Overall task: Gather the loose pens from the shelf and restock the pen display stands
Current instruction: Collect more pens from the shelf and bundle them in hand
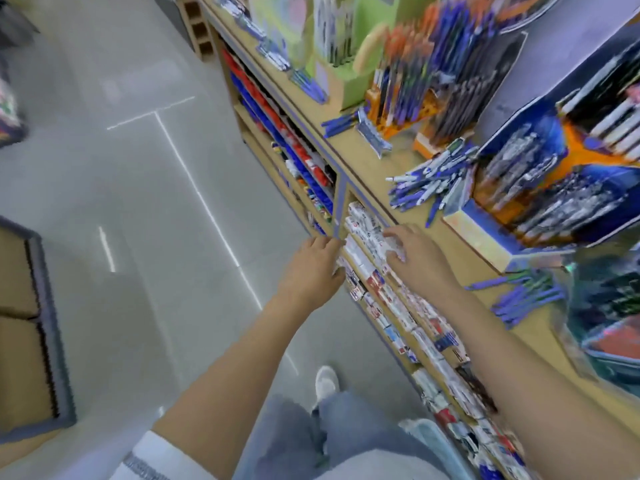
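Shop aisle, wooden shelf on the right. Both hands hold nothing: left hand fingers relaxed at shelf edge, right hand spread over boxed stock. Loose pens heaped on top board beside display stand. I'd rec. moving right hand up to the heap, aligning pens parallel before gripping.

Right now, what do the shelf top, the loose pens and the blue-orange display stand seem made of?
Shelf top: probably laminated board, matt tan, with a blue edge strip. Loose pens: likely plastic, smooth blue-and-white barrels. Display stand: apparently printed cardboard, flat folded panels; blur leaves this open.
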Demonstrator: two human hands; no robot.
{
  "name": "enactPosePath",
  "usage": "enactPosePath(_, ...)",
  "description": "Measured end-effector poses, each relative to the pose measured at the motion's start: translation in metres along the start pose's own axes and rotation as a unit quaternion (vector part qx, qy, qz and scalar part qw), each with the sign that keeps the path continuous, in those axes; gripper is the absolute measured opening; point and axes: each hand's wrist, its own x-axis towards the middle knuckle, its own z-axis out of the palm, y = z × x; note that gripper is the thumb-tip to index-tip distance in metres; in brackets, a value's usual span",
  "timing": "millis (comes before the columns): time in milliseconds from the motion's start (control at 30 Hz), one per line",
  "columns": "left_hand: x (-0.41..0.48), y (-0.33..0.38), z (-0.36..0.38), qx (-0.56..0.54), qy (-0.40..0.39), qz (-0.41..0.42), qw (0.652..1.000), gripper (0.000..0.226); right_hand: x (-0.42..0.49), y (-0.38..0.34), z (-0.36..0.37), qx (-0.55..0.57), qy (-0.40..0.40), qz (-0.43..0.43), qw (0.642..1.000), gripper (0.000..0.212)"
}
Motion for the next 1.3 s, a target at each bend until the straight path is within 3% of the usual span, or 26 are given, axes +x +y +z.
enactPosePath(367, 0.224, -0.059, -0.035, 0.067, -0.108, 0.172, 0.977, 0.058, 0.165, -0.015, 0.020, 0.031, 0.018, 0.056, 0.998, 0.046)
enactPosePath(567, 0.303, -0.086, -0.047, 0.158, -0.181, 0.271, 0.932, 0.066, 0.212, -0.023, 0.043, 0.026, 0.008, 0.210, 0.977, 0.048)
enactPosePath(767, 0.339, -0.088, -0.058, 0.166, -0.219, 0.324, 0.905, 0.046, 0.226, -0.033, 0.041, 0.053, 0.040, 0.294, 0.953, 0.039)
enactPosePath(900, 0.355, -0.079, -0.064, 0.077, -0.185, 0.331, 0.922, 0.035, 0.229, -0.033, 0.024, 0.101, 0.162, 0.317, 0.929, 0.027)
enactPosePath(1067, 0.357, -0.048, -0.059, -0.046, -0.188, 0.287, 0.938, 0.025, 0.218, -0.007, -0.001, 0.135, 0.335, 0.384, 0.850, 0.014)
enactPosePath(1200, 0.352, -0.017, -0.051, -0.109, -0.252, 0.248, 0.929, 0.023, 0.194, 0.021, -0.012, 0.125, 0.349, 0.460, 0.807, 0.017)
enactPosePath(1300, 0.349, 0.005, -0.042, -0.133, -0.276, 0.226, 0.925, 0.027, 0.188, 0.036, -0.014, 0.111, 0.309, 0.477, 0.815, 0.029)
